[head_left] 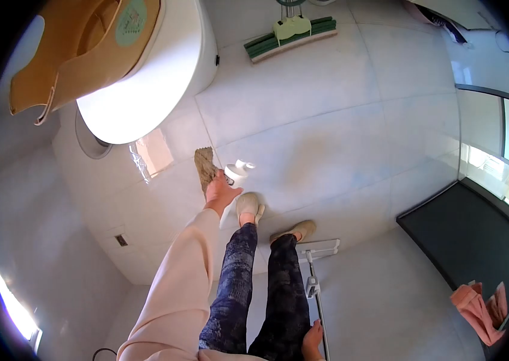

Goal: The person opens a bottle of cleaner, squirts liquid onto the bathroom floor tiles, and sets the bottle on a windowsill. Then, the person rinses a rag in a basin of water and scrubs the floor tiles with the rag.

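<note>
My left hand (221,194) is wrapped round a white plastic bottle (236,175) whose flip-top lid stands up. A brown textured cloth (204,163) shows right beside the fingers of this hand; whether they also grip it I cannot tell. Low in the view, my right hand (311,343) is beside my thigh, close to the thin metal pole (319,304) of a white flat-headed floor tool (320,248). Its fingers are partly hidden, and I cannot make out whether they touch the pole.
A white toilet (140,102) with a brown cardboard-like piece (80,75) on it stands upper left. A green sponge mop (290,33) rests on the tiled floor (326,138). At right are a dark panel (471,234) and a pink cloth (477,310); a drain (121,240) lies lower left.
</note>
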The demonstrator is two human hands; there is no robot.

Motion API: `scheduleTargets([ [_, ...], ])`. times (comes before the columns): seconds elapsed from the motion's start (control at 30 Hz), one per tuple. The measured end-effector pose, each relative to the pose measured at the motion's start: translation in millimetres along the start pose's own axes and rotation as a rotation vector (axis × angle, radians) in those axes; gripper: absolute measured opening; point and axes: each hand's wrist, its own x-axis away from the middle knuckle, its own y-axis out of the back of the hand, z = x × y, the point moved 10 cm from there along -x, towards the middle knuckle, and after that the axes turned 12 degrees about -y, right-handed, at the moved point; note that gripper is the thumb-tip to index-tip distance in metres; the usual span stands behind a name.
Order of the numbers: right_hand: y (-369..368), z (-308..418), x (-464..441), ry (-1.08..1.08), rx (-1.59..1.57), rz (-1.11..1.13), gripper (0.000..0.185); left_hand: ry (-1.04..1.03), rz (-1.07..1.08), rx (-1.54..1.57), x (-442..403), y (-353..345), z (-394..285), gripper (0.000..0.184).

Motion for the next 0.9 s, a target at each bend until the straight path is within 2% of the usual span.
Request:
scheduleTargets([
  [0.1, 9, 39, 11, 0.086, -0.077, -0.029, 0.053, -0.090, -0.055, 0.022, -11, 21, -34, 0.079],
  [0.17, 14, 52, 18, 0.203, -0.057, 0.027, 0.051, -0.200, -0.085, 0.142, -1, 37, -54, 0.079],
  [0.2, 19, 60, 29, 0.218, -0.065, 0.029, 0.051, -0.218, -0.101, 0.162, 7, 51, -63, 0.077],
  [0.27, 38, 101, 75, 0.468, -0.099, 0.032, 0.048, -0.231, -0.137, 0.170, 25, 79, -75, 0.076],
  [0.4, 69, 159, 132, 0.568, -0.161, 0.067, 0.045, -0.242, -0.187, 0.195, 42, 137, -98, 0.073],
  [0.47, 78, 203, 156, 0.692, 0.031, 0.052, 0.039, -0.223, -0.200, 0.215, 36, 161, -111, 0.072],
  [0.5, 83, 222, 160, 0.706, 0.027, 0.050, 0.039, -0.227, -0.214, 0.220, 33, 173, -120, 0.072],
  [0.57, 97, 262, 163, 0.693, -0.031, 0.063, 0.053, -0.186, -0.243, 0.210, 28, 197, -134, 0.072],
  [0.6, 116, 293, 183, 0.709, -0.029, 0.060, 0.053, -0.173, -0.247, 0.259, 29, 207, -143, 0.073],
  [0.73, 198, 499, 311, 1.115, 0.068, -0.080, 0.050, -0.132, -0.283, 0.287, 22, 275, -200, 0.073],
  [0.8, 222, 594, 365, 1.329, 0.000, -0.058, 0.053, -0.148, -0.356, 0.351, 12, 303, -223, 0.073],
  [0.9, 251, 724, 494, 1.583, -0.060, -0.082, 0.057, -0.148, -0.384, 0.384, -1, 334, -244, 0.073],
])
